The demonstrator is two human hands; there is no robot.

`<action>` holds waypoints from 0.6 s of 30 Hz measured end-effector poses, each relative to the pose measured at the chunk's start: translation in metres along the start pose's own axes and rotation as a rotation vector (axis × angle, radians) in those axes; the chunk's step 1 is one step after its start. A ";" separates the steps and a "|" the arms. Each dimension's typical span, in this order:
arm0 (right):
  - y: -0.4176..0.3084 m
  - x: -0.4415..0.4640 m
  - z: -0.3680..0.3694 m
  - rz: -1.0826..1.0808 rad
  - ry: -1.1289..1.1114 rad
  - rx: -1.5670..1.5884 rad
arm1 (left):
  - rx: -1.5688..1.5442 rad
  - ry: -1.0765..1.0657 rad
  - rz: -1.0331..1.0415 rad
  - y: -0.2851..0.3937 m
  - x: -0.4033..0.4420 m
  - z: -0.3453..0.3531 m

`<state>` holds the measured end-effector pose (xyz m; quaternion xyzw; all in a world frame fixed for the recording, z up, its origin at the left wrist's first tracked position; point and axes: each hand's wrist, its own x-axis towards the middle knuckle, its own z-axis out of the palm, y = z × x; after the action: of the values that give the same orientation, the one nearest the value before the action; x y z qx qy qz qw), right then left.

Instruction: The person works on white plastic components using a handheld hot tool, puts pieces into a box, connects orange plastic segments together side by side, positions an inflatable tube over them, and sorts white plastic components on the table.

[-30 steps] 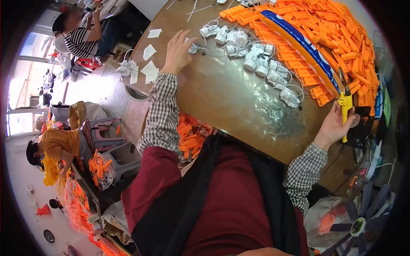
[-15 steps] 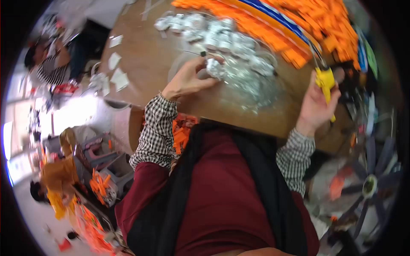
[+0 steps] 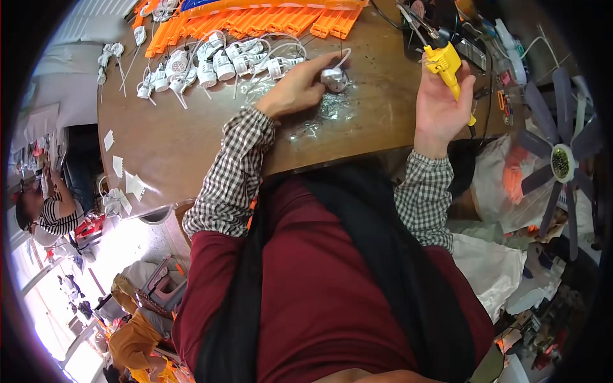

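My left hand (image 3: 299,88) is over the brown table (image 3: 166,143), its thumb and fingers at a white round part (image 3: 334,79) with a short white cable. My right hand (image 3: 442,105) is raised near the table's right side, fingers wrapped round a yellow tool (image 3: 445,64) with a long metal tip pointing up and left. A row of white parts with cables (image 3: 207,69) lies to the left of my left hand. Behind them are rows of orange pieces (image 3: 249,24).
Paper scraps (image 3: 134,185) lie at the table's left edge. A fan (image 3: 561,163) stands at the right, near plastic bags (image 3: 488,271). A blue and orange packet (image 3: 217,5) rests on the orange rows. Two people are at the far left, one in a striped top (image 3: 60,214).
The view has turned right. My left hand has picked up a white part and carried it right, past the row. My right hand still holds the yellow tool.
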<state>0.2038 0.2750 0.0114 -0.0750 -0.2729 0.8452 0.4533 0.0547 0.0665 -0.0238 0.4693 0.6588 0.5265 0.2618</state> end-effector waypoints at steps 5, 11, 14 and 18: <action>0.000 -0.003 -0.009 0.027 0.008 0.003 | 0.429 0.548 0.243 0.010 -0.038 0.026; 0.002 -0.003 -0.004 0.062 0.022 0.046 | 1.246 0.103 0.654 0.057 -0.029 0.054; 0.002 -0.001 -0.005 0.072 0.008 0.062 | 1.710 -0.124 0.345 0.083 -0.006 0.078; 0.001 -0.001 -0.004 0.039 -0.010 0.058 | 1.696 -0.280 0.249 0.085 0.014 0.074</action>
<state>0.2055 0.2757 0.0074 -0.0629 -0.2490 0.8618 0.4375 0.1406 0.1126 0.0355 0.6352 0.7344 -0.1800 -0.1573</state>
